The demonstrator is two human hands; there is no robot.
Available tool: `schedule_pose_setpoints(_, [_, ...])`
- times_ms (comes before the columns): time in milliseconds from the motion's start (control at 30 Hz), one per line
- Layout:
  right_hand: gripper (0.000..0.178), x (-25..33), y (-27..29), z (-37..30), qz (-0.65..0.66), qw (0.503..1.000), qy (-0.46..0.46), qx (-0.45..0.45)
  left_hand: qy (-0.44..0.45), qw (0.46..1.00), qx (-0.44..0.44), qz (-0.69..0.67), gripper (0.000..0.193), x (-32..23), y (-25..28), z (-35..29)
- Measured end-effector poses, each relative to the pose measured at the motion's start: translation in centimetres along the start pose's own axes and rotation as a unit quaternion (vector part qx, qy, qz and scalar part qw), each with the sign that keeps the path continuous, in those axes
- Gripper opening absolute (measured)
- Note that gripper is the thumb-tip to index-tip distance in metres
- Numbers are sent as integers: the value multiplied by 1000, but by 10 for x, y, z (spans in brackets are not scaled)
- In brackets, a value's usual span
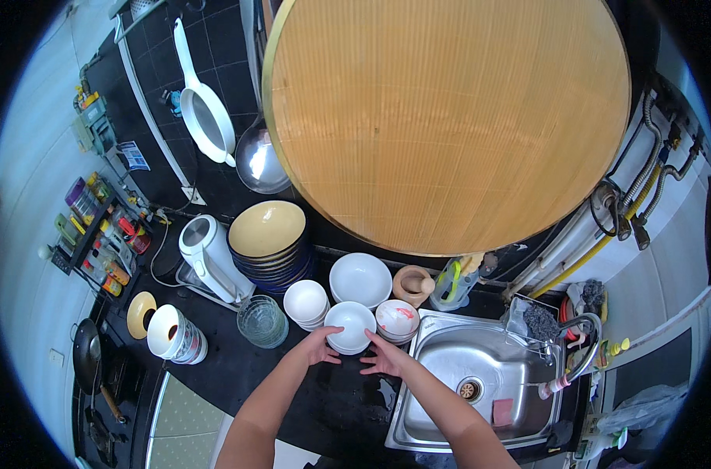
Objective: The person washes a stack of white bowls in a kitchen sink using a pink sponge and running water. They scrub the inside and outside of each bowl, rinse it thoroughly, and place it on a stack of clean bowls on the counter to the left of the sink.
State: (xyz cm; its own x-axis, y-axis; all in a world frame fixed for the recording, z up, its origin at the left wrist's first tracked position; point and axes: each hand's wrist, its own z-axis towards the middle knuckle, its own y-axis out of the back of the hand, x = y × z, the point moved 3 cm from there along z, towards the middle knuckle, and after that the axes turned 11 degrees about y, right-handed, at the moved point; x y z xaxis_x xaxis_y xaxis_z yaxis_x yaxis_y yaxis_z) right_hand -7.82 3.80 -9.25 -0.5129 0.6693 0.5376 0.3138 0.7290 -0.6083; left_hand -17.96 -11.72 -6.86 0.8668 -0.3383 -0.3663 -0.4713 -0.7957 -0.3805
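Note:
A small stack of white bowls (350, 319) stands on the black counter between my two hands. My left hand (319, 349) is at the stack's near left side, its thumb at the rim and its fingers spread. On the near right side, my right hand (385, 356) mirrors it, thumb by the rim and fingers apart. Neither hand is visibly closed around the bowls. Close by are a stack of small white bowls (305, 300) on the left, a larger white bowl (360, 277) behind, and bowls with a red pattern (398, 319) on the right.
A steel sink (519, 352) with a faucet (586, 356) lies to the right. Leftward stand a glass bowl (262, 321), a white kettle (211, 254), stacked yellow-lined bowls (267, 230) and patterned cups (176, 334). A wooden mortar (412, 284) and large round board (449, 117) are behind.

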Motion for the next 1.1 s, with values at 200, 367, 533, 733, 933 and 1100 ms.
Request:
schedule_pose_setpoints(200, [75, -9, -2, 33, 20, 998, 52, -11, 26, 998, 51, 32, 74, -4, 19, 24])
schedule_pose_setpoints(367, [47, -39, 6, 22, -19, 990, 136, -37, -95, 987, 48, 117, 90, 20, 30, 41])
schedule_pose_setpoints(533, [51, -84, 41, -9, -143, 970, 196, -19, -239, 941, 19, 238, 107, 63, 3, 3])
schedule_pose_setpoints(733, [104, -20, 1, -136, -299, 883, 362, -7, -424, 827, 120, 348, 108, 64, -89, -69])
schedule_pose_setpoints(933, [109, 46, 25, -208, -627, 622, 466, -60, -546, 673, 154, 475, 120, 25, -184, -100])
schedule_pose_setpoints(1100, [116, 88, 25, -269, -806, 411, 408, -124, -651, 508, 145, 545, 129, 5, -243, -119])
